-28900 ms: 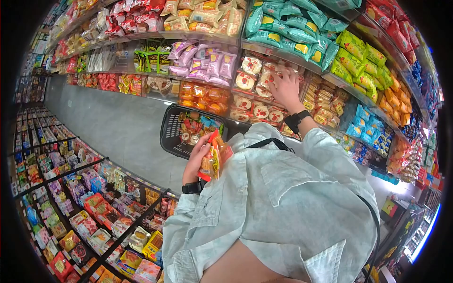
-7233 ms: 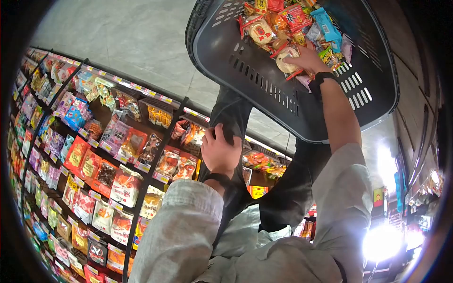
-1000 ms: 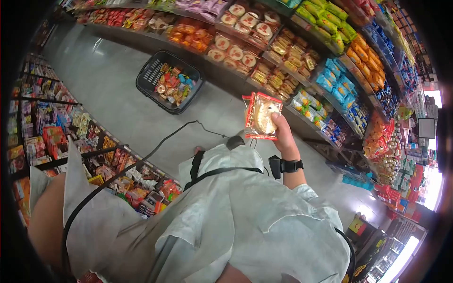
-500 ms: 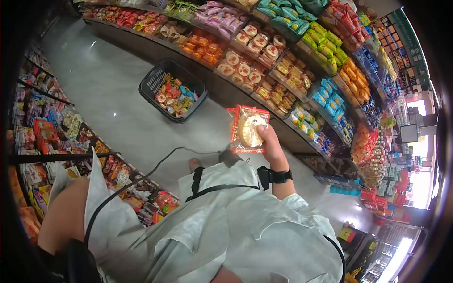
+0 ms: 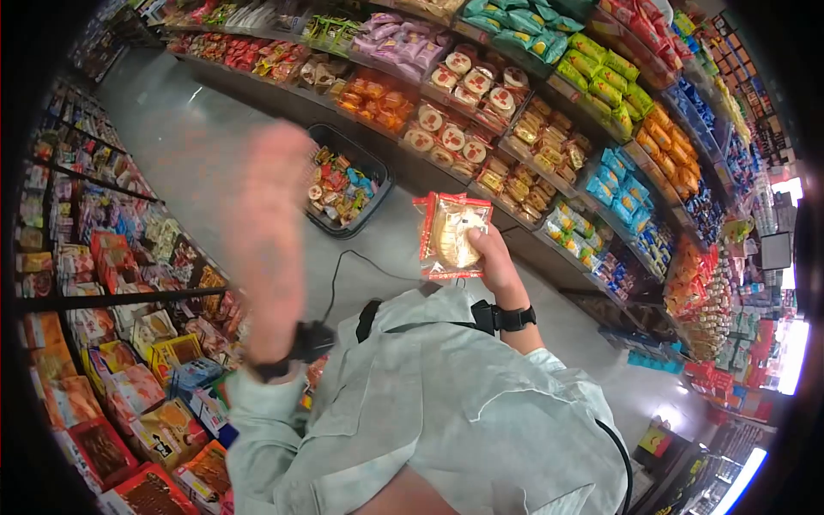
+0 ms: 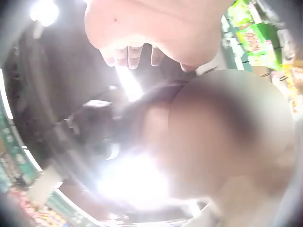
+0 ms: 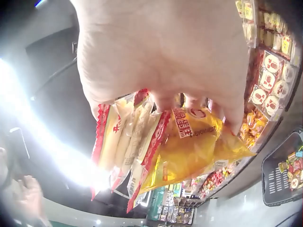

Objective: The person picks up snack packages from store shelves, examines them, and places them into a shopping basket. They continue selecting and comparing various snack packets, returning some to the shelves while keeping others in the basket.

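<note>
In the head view my right hand (image 5: pixel 499 273) pinches a red-edged clear packet (image 5: pixel 455 236) with a pale round cake, thumb on its front. The right wrist view shows the right hand (image 7: pixel 161 52) holding several such packets (image 7: pixel 120 142) side by side, plus a yellow packet (image 7: pixel 184 156). My left hand (image 5: pixel 275 197), motion-blurred, is raised at the left, overlapping the basket's edge in the head view. In the left wrist view the left hand (image 6: pixel 156 28) holds nothing visible, its fingers loosely extended.
A black basket (image 5: pixel 384 184) of mixed snack packets stands on the grey floor (image 5: pixel 184 107) before the shelves. Shelf bins hold round cakes (image 5: pixel 476 81), green packets (image 5: pixel 601 81) and blue packets (image 5: pixel 620 193). More snacks (image 5: pixel 129 378) fill the left rack. A black cable (image 5: pixel 335 275) hangs in front.
Half a second ago the left hand was out of the head view; it is now raised at the left. The right hand keeps its packets. Earlier, it was inside the basket.
</note>
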Demonstrator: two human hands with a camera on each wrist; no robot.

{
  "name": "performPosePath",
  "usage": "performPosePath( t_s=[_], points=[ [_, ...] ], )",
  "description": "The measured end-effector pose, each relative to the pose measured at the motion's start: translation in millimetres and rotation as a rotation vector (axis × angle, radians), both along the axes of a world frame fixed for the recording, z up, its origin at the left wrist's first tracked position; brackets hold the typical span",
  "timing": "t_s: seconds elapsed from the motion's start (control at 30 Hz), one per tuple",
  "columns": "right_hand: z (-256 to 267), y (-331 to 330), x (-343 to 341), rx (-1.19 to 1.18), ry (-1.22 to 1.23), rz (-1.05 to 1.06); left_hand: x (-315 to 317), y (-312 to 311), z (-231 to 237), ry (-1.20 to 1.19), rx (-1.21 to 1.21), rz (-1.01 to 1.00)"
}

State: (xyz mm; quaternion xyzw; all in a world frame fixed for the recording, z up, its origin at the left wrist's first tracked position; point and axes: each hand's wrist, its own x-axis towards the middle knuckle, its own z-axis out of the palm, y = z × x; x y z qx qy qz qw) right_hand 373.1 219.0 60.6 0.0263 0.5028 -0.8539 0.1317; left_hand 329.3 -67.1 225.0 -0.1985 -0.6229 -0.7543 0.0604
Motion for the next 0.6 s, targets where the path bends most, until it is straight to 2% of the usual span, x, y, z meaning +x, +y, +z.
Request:
performPosePath(
  t_s=[0.07,0.1,0.17,0.23,0.27,0.37,0.43,0.6],
  points=[
    [-6.0,11.5,-7.0,0.063,0.001,0.009,-1.3,39.9,-96.9,-0.415,0.048,-0.15],
    [-8.4,16.9,-10.3,0.111,-0.01,0.024,7.9,56.0,-123.3,-0.492,0.077,-0.23],
    [-7.3,23.3,-15.3,0.164,-0.007,0.101,25.6,82.9,-150.5,-0.681,0.209,-0.322],
    [-10.1,29.1,-20.2,0.265,0.133,0.151,36.4,101.8,-162.3,-0.881,0.416,-0.344],
    [-11.3,32.7,-23.0,0.315,0.207,0.179,34.9,105.2,-164.0,-0.891,0.407,-0.333],
    [-3.3,40.0,-34.9,0.111,0.133,0.252,18.1,114.7,-156.6,-0.891,0.364,-0.299],
    [-0.1,44.9,-45.8,0.009,0.098,0.34,18.4,119.6,-167.0,-0.924,0.423,-0.258],
    [-4.8,47.3,-76.4,0.196,0.231,0.402,1.7,122.7,-183.6,-0.945,0.51,-0.189]
  ],
)
